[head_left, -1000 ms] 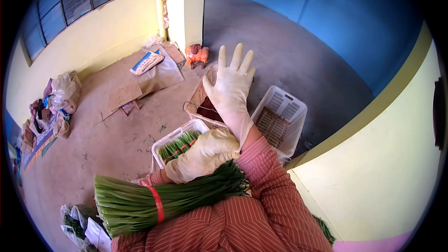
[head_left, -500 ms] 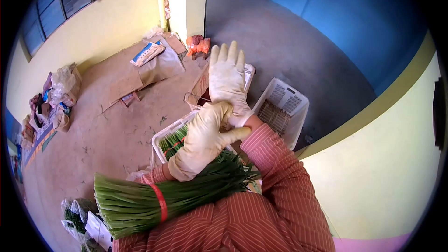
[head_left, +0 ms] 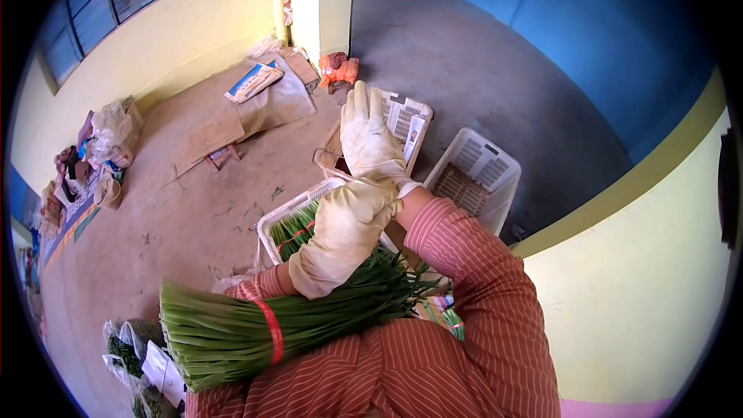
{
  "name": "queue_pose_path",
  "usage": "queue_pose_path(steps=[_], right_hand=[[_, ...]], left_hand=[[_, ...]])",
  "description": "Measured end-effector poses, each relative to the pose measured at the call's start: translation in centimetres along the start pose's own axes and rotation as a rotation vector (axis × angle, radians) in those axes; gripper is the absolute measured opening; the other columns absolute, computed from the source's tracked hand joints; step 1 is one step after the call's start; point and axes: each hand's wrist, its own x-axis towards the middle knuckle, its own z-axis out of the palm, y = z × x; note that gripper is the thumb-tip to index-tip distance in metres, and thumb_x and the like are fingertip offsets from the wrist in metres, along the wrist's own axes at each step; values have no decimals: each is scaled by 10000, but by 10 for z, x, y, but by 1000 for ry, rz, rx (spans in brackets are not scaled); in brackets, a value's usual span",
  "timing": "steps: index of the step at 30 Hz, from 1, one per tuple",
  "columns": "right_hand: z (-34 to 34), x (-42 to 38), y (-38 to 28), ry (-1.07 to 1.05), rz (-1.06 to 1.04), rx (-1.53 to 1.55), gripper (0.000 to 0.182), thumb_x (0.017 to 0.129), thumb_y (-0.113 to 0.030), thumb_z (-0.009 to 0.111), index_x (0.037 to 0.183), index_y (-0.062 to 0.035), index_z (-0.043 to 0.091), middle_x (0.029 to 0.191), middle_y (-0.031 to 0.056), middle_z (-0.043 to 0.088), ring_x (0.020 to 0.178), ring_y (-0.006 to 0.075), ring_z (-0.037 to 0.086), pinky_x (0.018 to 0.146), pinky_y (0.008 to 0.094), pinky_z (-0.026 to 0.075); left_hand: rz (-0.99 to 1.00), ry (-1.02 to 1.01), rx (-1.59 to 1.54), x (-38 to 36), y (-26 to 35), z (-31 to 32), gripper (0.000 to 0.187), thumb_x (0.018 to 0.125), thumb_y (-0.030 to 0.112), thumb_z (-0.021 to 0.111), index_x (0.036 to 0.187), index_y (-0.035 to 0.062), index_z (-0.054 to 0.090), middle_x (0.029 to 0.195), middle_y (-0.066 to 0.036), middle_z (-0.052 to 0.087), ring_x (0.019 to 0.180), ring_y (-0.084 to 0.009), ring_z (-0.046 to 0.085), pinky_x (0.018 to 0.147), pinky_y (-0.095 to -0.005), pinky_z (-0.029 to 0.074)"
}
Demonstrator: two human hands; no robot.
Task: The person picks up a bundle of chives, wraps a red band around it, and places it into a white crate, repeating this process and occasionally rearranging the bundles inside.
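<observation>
Both of my hands wear pale rubber gloves. My left hand [head_left: 347,226] is closed at the right wrist, on the cuff of the right glove [head_left: 409,186]. My right hand [head_left: 371,135] is raised in front of me, fingers stretched out and holding nothing. Below the hands, a bundle of long flat green leaves, like garlic chives [head_left: 224,333], lies across my front under the left forearm, tied with a red band [head_left: 272,333]. More tied green bundles [head_left: 298,228] fill a white crate [head_left: 275,220] just beyond the left hand.
Two other white plastic crates [head_left: 410,112] [head_left: 503,178] stand farther ahead. Flattened cardboard [head_left: 209,139] and a printed sack [head_left: 254,82] lie on the floor. Bags and clutter [head_left: 112,139] line the left wall. Bagged greens [head_left: 135,340] sit at lower left; a yellow wall [head_left: 627,286] rises at right.
The left hand's thumb and fingers have closed in around the right wrist. My right hand has tipped, its fingers now closer together. The view has shifted slightly; the chive bundle stays in place.
</observation>
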Motion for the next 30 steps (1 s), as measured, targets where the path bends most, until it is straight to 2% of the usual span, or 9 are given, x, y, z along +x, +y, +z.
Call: queue_pose_path(steps=[9, 12, 16, 18, 20, 22, 24, 26, 30], right_hand=[[7, -4, -12, 21, -63, -49, 588, 980, -364, 412, 1478, -51, 428, 1551, 164, 375, 1453, 389, 294, 1143, 589, 241], [6, -9, -12, 153, -66, -3, 631, 958, -384, 488, 1496, -67, 401, 1580, 162, 322, 1447, 389, 299, 1115, 621, 273], [15, -21, -15, 95, -10, 774, 736, 897, -401, 637, 1497, -59, 382, 1538, 184, 372, 1397, 370, 386, 1074, 599, 364], [52, -18, -30, 141, 473, 1986, 550, 927, -403, 634, 1374, -94, 550, 1327, 212, 573, 1234, 326, 559, 1028, 467, 453], [24, -38, -6, 282, 482, 2004, 428, 934, -365, 637, 1224, -54, 585, 1154, 172, 607, 1060, 277, 594, 901, 410, 473], [-25, -67, 30, 591, 536, 2002, 314, 949, -288, 644, 923, 25, 655, 807, 94, 676, 712, 181, 665, 646, 296, 512], [-67, -104, 48, 220, 301, 1923, 359, 926, -354, 677, 855, -6, 624, 746, 93, 628, 656, 200, 634, 581, 359, 486], [-83, -121, 45, 352, -72, 1404, 372, 888, -403, 698, 861, -45, 598, 721, 90, 580, 654, 234, 617, 575, 381, 483], [-76, -117, 14, 325, -90, 1258, 335, 801, -351, 767, 896, -85, 588, 717, 63, 539, 606, 259, 582, 568, 397, 478]], left_hand=[[-69, -33, -457, -11, -10, 8, 68, 895, 60, 697, 876, -4, 682, 817, -92, 680, 768, -182, 648, 689, -313, 511], [-63, -250, -575, -14, -8, 7, 110, 940, 91, 672, 887, -4, 689, 865, -58, 670, 822, -134, 627, 714, -298, 509], [54, -292, -632, -19, -12, 10, 103, 951, 118, 667, 955, 18, 690, 920, -60, 674, 834, -135, 624, 743, -275, 508], [-156, -125, -1119, -17, -10, 0, 177, 981, 180, 612, 1037, 25, 676, 938, -57, 688, 849, -164, 627, 783, -272, 501], [-145, 8, -1416, 8, -17, -14, 575, 1048, 481, 404, 1264, -24, 573, 1032, -95, 679, 944, -195, 637, 859, -307, 495], [-236, 154, -1718, 12, -28, -22, 677, 1011, 544, 436, 1337, -45, 507, 1136, -178, 652, 1048, -284, 628, 942, -381, 481], [-105, 54, -1824, 12, -42, -20, 723, 1007, 574, 410, 1410, -26, 443, 1208, -178, 615, 1114, -300, 603, 972, -385, 470], [-264, 145, -1790, 11, -29, -23, 776, 984, 632, 409, 1404, -21, 432, 1182, -159, 622, 1086, -271, 605, 972, -387, 467], [-222, 15, -1735, 14, -24, -18, 832, 960, 682, 405, 1467, 24, 350, 1273, -129, 572, 1153, -254, 563, 993, -366, 446]])
